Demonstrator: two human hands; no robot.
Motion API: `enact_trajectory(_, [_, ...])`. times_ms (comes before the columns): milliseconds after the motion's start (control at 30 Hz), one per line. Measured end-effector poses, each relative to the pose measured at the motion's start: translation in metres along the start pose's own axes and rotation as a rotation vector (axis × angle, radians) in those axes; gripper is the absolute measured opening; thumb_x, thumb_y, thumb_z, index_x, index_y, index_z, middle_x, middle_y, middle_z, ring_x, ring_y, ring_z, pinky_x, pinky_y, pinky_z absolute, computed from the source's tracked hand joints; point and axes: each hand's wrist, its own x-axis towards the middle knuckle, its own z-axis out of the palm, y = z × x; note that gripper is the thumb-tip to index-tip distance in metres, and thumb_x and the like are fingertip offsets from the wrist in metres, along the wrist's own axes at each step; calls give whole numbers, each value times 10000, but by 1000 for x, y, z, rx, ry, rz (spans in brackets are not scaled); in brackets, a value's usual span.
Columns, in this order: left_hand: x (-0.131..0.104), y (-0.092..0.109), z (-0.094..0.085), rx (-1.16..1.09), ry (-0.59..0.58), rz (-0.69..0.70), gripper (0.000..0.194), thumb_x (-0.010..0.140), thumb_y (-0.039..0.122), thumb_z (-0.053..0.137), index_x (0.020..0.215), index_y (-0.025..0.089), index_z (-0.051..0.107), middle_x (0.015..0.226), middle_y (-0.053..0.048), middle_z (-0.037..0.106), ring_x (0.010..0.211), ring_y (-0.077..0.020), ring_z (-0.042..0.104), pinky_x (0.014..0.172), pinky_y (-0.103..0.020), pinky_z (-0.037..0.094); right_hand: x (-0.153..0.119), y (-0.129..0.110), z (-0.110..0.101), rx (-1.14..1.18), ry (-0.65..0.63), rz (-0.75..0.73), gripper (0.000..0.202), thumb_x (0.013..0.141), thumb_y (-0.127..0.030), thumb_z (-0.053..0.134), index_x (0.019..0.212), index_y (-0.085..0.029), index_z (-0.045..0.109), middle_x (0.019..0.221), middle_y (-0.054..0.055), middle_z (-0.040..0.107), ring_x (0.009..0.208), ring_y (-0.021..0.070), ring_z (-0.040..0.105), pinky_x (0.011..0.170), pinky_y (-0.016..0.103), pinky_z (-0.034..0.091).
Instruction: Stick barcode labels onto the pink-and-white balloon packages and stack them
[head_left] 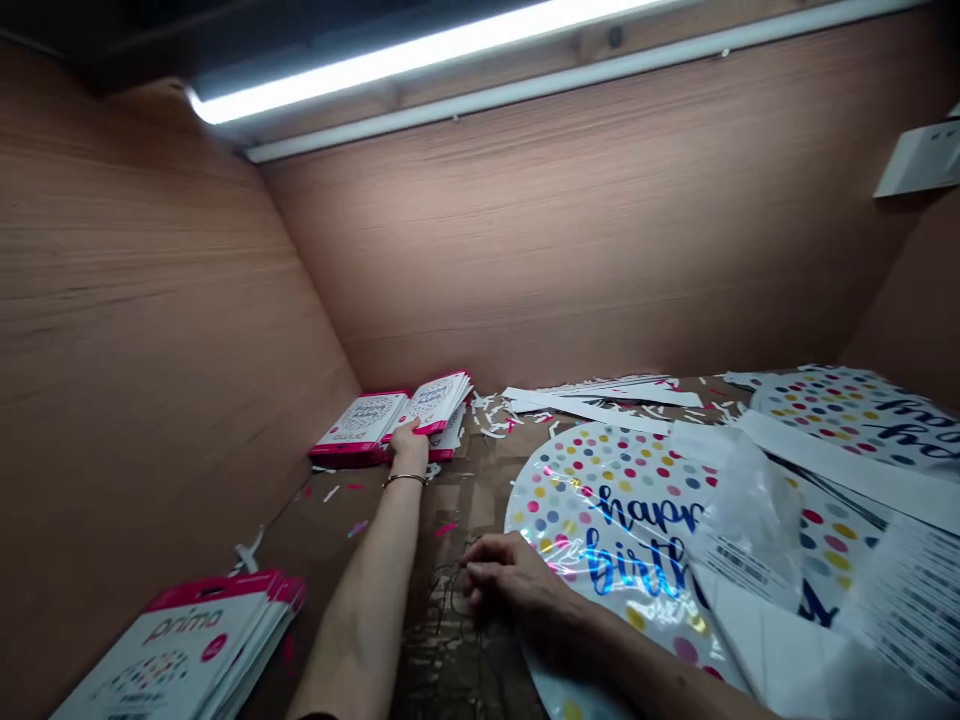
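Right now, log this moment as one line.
left hand: on pink card stack | right hand: resting by birthday balloon | near left: prima packs

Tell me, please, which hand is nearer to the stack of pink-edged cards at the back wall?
Left. The left hand touches the card stack; the right hand rests nearer the camera, at the balloon's edge.

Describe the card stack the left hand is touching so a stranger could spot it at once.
Follow the left wall to the booth's back corner. The pink-edged card stack lies there under the left hand. Unlike the near stack at the bottom edge, it is fanned and far away.
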Motion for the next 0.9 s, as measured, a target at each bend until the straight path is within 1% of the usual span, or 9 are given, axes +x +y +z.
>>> enact_trajectory(200, [-30, 30, -30, 80, -280, -28, 197, 794, 222, 588, 957, 113, 575, 914, -51, 615, 750, -146, 594, 653, -307, 507, -6, -15, -3, -45, 244, -168, 475, 634, -571, 579, 793, -124, 554, 669, 50, 565, 540, 147, 539, 559, 347, 473])
enact_trajectory(267, [-46, 60, -52, 118, -401, 33, 213, 643, 101, 691, 839, 92, 609, 800, -39, 643, 671, -154, 592, 612, -282, 492, -19, -44, -6, -174, 422, -416, 443, 708, -531, 551, 936, -151, 549, 848, 81, 584, 742, 181, 563, 751, 379, 456])
enact_trajectory(367, [-84, 111, -80, 231, -617, 93, 328, 422, -43, 706, 718, 84, 649, 680, -20, 656, 610, -184, 585, 575, -263, 466, -45, -97, -4, -767, 633, -973, 521, 688, -414, 636, 1131, -163, 523, 1184, 142, 508, 1115, 272, 429, 969, 448, 302])
enact_trajectory(433, [-117, 138, -89, 481, -923, 181, 273, 424, -41, 648, 657, 101, 660, 635, 14, 640, 609, -190, 575, 568, -244, 445, -60, -121, 4, -1038, 560, -1048, 539, 648, -367, 676, 1129, -162, 547, 1217, 133, 496, 1157, 296, 386, 998, 473, 241])
enact_trajectory(500, [-151, 155, -90, 784, -1232, 325, 217, 471, -21, 566, 610, 119, 657, 601, 43, 611, 591, -160, 541, 543, -203, 399, -69, -125, 15, -1087, 335, -896, 424, 631, -337, 682, 1013, -167, 612, 1058, 90, 586, 1006, 277, 495, 899, 433, 357])
enact_trajectory(567, [-179, 163, -90, 988, -1401, 428, 186, 488, -9, 533, 550, 136, 631, 515, 60, 534, 522, -121, 473, 491, -183, 337, -74, -113, 24, -903, 112, -675, 236, 637, -325, 668, 801, -157, 652, 791, 24, 618, 751, 206, 555, 681, 317, 445])
enact_trajectory(667, [-198, 157, -97, 1018, -1348, 498, 165, 493, 16, 584, 540, 172, 608, 495, 47, 497, 569, -153, 496, 537, -196, 355, -79, -81, 30, -448, 31, -462, 175, 602, -293, 695, 574, -133, 630, 560, -27, 551, 548, 129, 508, 524, 234, 406])
enact_trajectory(800, [-190, 119, -132, 519, -856, 546, 483, 435, 124, 760, 893, 191, 620, 900, -59, 623, 1027, -302, 507, 812, -304, 410, -92, -50, 23, -108, 147, -350, 153, 542, -233, 747, 662, -147, 706, 605, -5, 627, 582, 147, 556, 589, 274, 455])
enact_trajectory(900, [-186, 73, -163, 174, -692, 389, 606, 458, 316, 787, 1011, 188, 577, 1111, -117, 574, 1134, -319, 446, 853, -328, 414, -104, -42, 16, -97, 171, -348, 212, 536, -215, 748, 740, -161, 725, 659, 23, 662, 660, 194, 600, 655, 327, 483])
